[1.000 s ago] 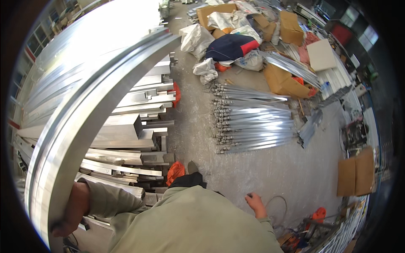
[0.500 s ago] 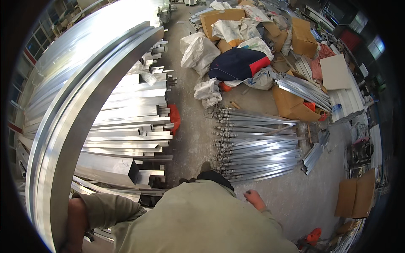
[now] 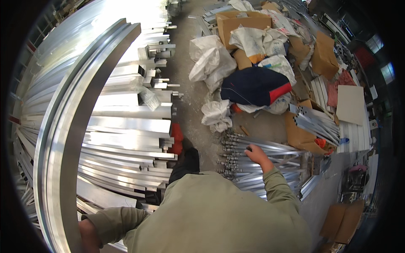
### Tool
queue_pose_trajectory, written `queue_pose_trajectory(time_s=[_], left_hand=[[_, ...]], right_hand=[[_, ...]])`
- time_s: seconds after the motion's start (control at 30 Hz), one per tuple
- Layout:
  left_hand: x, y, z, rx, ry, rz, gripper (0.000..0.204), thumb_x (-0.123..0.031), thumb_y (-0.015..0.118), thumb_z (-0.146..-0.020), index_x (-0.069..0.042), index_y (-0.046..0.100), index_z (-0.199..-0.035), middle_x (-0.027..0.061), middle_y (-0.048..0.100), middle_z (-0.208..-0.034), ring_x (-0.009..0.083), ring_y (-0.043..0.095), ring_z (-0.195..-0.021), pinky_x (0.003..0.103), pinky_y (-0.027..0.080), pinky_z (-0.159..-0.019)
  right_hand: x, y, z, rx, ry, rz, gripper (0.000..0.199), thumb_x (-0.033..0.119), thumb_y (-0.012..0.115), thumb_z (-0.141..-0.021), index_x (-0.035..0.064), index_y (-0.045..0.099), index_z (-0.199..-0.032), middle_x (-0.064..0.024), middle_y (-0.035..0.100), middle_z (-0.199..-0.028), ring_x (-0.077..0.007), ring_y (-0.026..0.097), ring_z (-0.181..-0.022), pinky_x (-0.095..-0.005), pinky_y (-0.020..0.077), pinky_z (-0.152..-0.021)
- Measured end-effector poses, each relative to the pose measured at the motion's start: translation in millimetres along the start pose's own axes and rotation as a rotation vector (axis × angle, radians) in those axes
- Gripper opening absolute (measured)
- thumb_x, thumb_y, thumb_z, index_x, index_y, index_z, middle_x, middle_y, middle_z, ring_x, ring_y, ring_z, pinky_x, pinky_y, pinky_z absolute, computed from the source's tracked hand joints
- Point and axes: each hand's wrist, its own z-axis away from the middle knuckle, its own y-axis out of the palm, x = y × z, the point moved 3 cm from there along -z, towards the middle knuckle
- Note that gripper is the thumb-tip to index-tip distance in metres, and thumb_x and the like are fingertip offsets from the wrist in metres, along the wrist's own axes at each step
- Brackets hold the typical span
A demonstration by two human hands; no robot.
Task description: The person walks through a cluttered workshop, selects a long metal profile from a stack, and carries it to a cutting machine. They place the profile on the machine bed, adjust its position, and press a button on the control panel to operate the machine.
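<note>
A long silver aluminium profile [image 3: 69,126] with grooves along its length rises along my left side. My left hand [image 3: 87,236] is against its lower part, at the picture's bottom edge. The fingers are hidden behind the metal, and the profile is held up by that arm. My right hand [image 3: 259,157] is in front of my body, with its fingers curled in. A small dark spot shows at the fingertips, too small to name. Below this hand, in the picture, lies a bundle of thin metal rods [image 3: 270,173] with fittings at one end.
Stacked aluminium profiles [image 3: 126,154] fill the left, their ends facing the aisle [image 3: 190,84]. A red bag [image 3: 176,139] hangs by them. White sacks [image 3: 211,59], a dark blue cloth [image 3: 253,86] and cardboard boxes [image 3: 325,55] are heaped at the far right.
I have moved forward along the aisle. My right hand has swung up and forward, over the rods. The profile stays at my left side with my left arm.
</note>
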Motion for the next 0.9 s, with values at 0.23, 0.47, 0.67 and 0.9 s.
queue_pose_trajectory(time_s=[0.23, 0.47, 0.67, 0.9], left_hand=[[199.6, 45.1, 43.1, -0.056, 0.098, -0.107, 0.055, -0.056, 0.072, -0.095, -0.017, 0.070, -0.134, 0.0108, 0.077, -0.122, 0.0305, 0.073, -0.109, 0.056, 0.057, -0.099], [355.8, 90.6, 115.9, -0.098, 0.186, -0.155, 0.052, -0.058, 0.073, -0.094, -0.021, 0.072, -0.131, 0.0075, 0.078, -0.121, 0.0281, 0.075, -0.107, 0.055, 0.059, -0.095], [488.2, 156.8, 218.6, -0.075, 0.136, -0.206, 0.055, -0.059, 0.071, -0.095, -0.021, 0.069, -0.135, 0.0079, 0.077, -0.124, 0.0293, 0.074, -0.109, 0.056, 0.058, -0.097], [655.0, 268.4, 300.5, -0.068, 0.214, -0.193, 0.057, -0.059, 0.071, -0.094, -0.020, 0.069, -0.136, 0.0088, 0.077, -0.124, 0.0300, 0.074, -0.110, 0.058, 0.057, -0.099]], right_hand=[[53.0, -72.1, -127.8, 0.223, 0.087, 0.079, 0.046, 0.037, 0.074, -0.095, -0.0027, 0.073, -0.117, -0.0252, 0.075, -0.118, -0.0404, 0.071, -0.111, -0.0477, 0.0548, -0.095], [63.4, -140.5, -300.1, 0.232, 0.253, 0.083, 0.046, 0.037, 0.076, -0.090, -0.0030, 0.075, -0.114, -0.0241, 0.077, -0.109, -0.0371, 0.075, -0.103, -0.0468, 0.0571, -0.091], [101.1, -194.5, -518.1, 0.245, 0.179, 0.082, 0.046, 0.036, 0.075, -0.091, -0.0026, 0.076, -0.116, -0.0245, 0.077, -0.113, -0.0381, 0.075, -0.104, -0.0462, 0.0576, -0.091], [225.0, -294.3, -753.5, 0.215, -0.050, 0.076, 0.044, 0.034, 0.074, -0.092, -0.0012, 0.074, -0.118, -0.0256, 0.075, -0.115, -0.0434, 0.071, -0.110, -0.0494, 0.0557, -0.096]])
